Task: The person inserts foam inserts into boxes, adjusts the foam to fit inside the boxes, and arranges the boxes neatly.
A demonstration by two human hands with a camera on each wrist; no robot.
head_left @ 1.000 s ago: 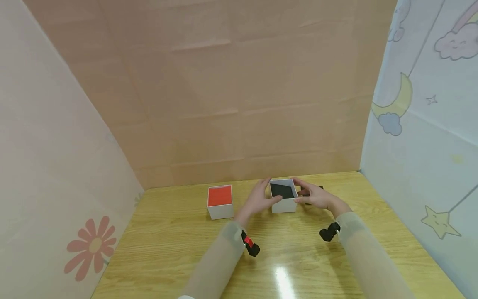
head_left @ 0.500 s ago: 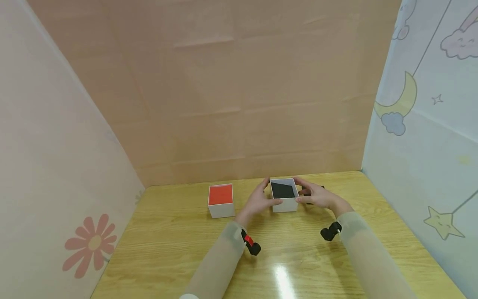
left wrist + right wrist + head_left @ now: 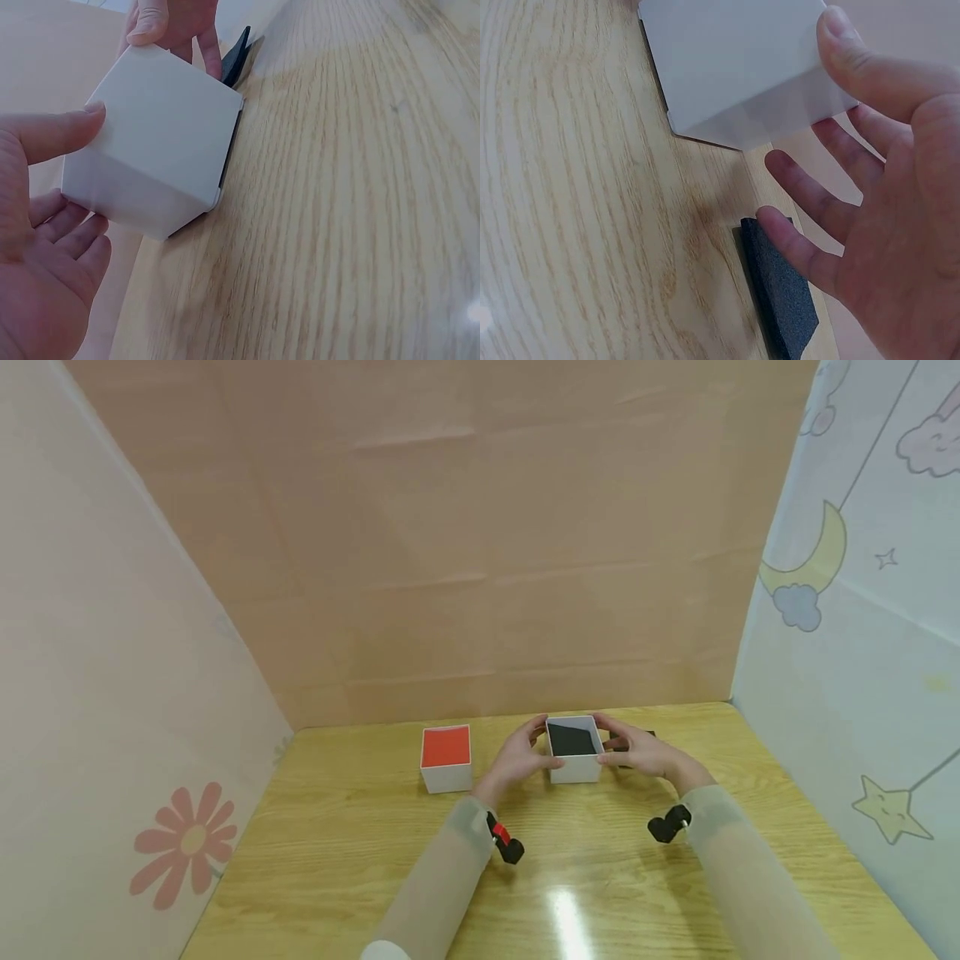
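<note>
A white open-topped box (image 3: 575,770) stands on the table with a black piece (image 3: 571,740) inside it. My left hand (image 3: 519,754) grips its left side, thumb on the front face and fingers round toward the back. On the opposite side my right hand (image 3: 645,752) holds it the same way, thumb at the front right edge. In the right wrist view, the right hand's lower two fingers are apart from the box. Beside them lies a dark foam-like block (image 3: 780,292) on the table. The head view shows that block partly hidden behind the right hand.
A second white box (image 3: 448,778) with a red piece (image 3: 446,747) at its top stands to the left of my left hand. The wooden table (image 3: 360,827) ends at a tan backdrop (image 3: 390,635) close behind both boxes. Patterned sheets rise at the left and right.
The head view has shifted slightly. Both hands stay on the white box with the black piece, with no clear movement of the box on the table.
</note>
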